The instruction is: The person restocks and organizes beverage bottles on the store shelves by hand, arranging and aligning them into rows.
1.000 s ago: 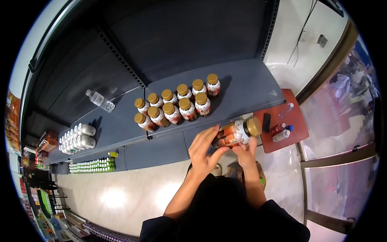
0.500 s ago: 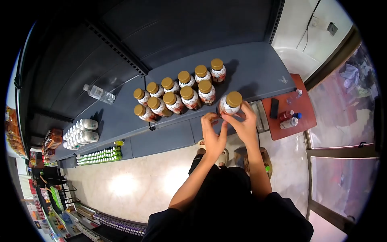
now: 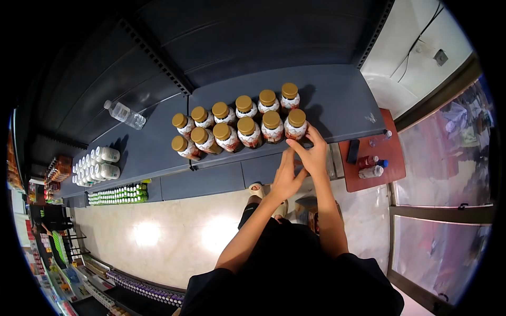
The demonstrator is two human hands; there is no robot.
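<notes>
Two rows of bottles with gold caps and white-and-red labels stand upright on a dark grey shelf (image 3: pixel 337 95). My right hand (image 3: pixel 312 154) has its thumb and fingers around the lower part of the bottle (image 3: pixel 296 126) at the right end of the front row. That bottle stands beside its front-row neighbour (image 3: pixel 272 129), with another gold-capped bottle (image 3: pixel 290 97) behind it. Just below, in front of the shelf edge, my left hand (image 3: pixel 288 178) is empty, its fingers stretched upward and the thumb apart.
A clear plastic bottle (image 3: pixel 125 115) lies tilted farther left on the shelf, beyond a group of white bottles (image 3: pixel 108 154). Green bottles (image 3: pixel 118 195) fill a lower shelf. At right, a red-brown stool (image 3: pixel 377 142) carries a dark phone (image 3: pixel 353 151) and several small bottles.
The bottle that both hands held in front of the shelf now stands at the front row's right end. My left hand has come off it and dropped lower; my right hand stays on it.
</notes>
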